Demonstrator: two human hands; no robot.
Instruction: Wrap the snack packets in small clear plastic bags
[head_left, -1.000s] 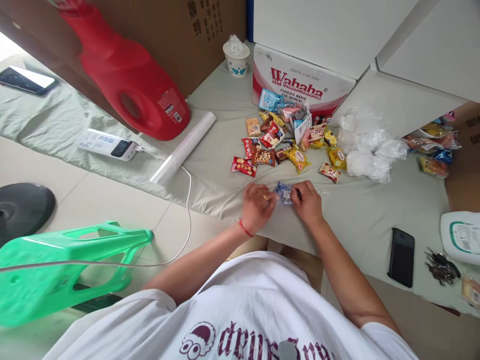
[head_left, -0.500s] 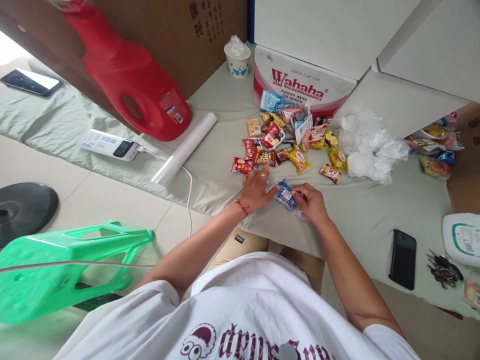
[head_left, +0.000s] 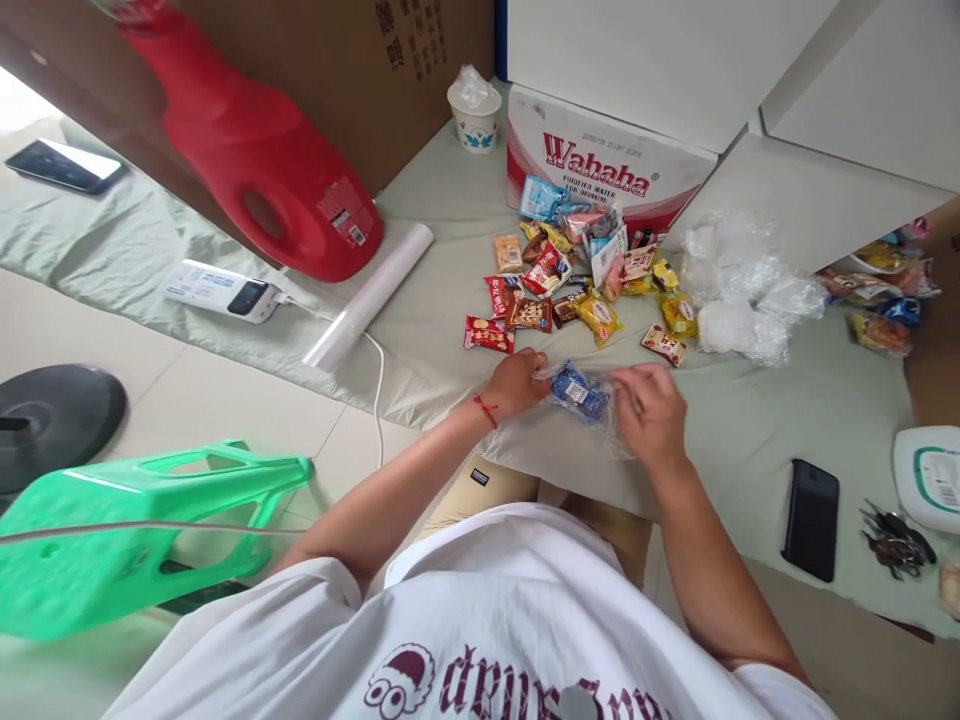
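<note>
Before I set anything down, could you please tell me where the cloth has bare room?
The widest bare cloth lies between the right hand, crumpled plastic and black phone; a smaller patch, between the plastic roll and the snack packets. It is crowded before the Wahaha box, where packets overlap, and around the blue packet, beside the left hand.

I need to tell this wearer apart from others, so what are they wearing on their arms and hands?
White short sleeves end above the elbows. A red cord circles the left wrist, below the left hand. The right hand is bare.
</note>
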